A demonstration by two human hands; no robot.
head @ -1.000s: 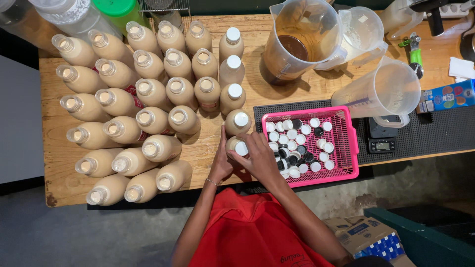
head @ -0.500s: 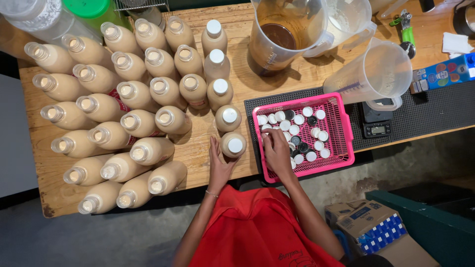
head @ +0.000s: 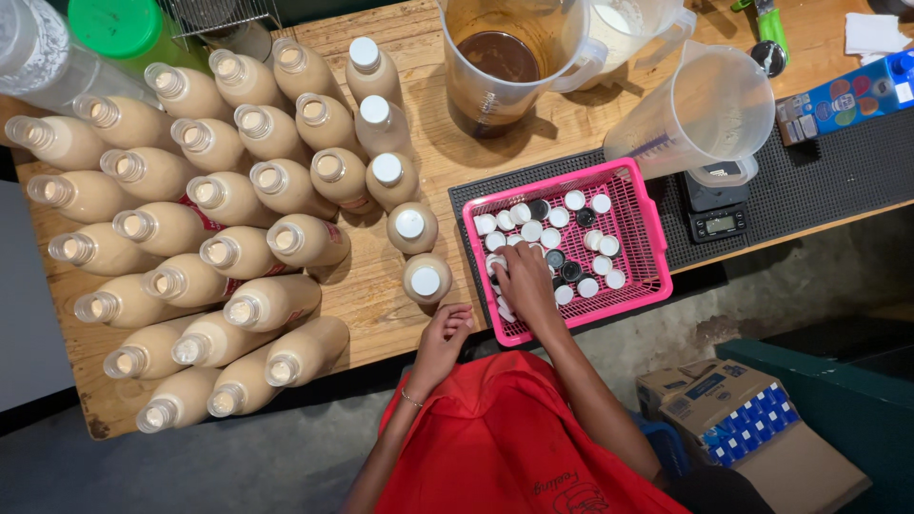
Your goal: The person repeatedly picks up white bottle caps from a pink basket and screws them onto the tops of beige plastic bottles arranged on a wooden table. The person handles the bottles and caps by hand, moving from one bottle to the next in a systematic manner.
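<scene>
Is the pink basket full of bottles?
No, the pink basket holds loose white and dark caps, where the right hand reaches.

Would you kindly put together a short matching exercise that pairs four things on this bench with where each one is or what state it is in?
Things:
1. right hand
2. left hand
3. pink basket
4. tall jug

Places or states:
A. holds a dark brown liquid at the bottom
B. rests at the wooden table's near edge, by a capped bottle
C. reaches into the loose bottle caps
D. sits on the black mat, filled with white and black caps

Pairs: 1-C, 2-B, 3-D, 4-A
</scene>
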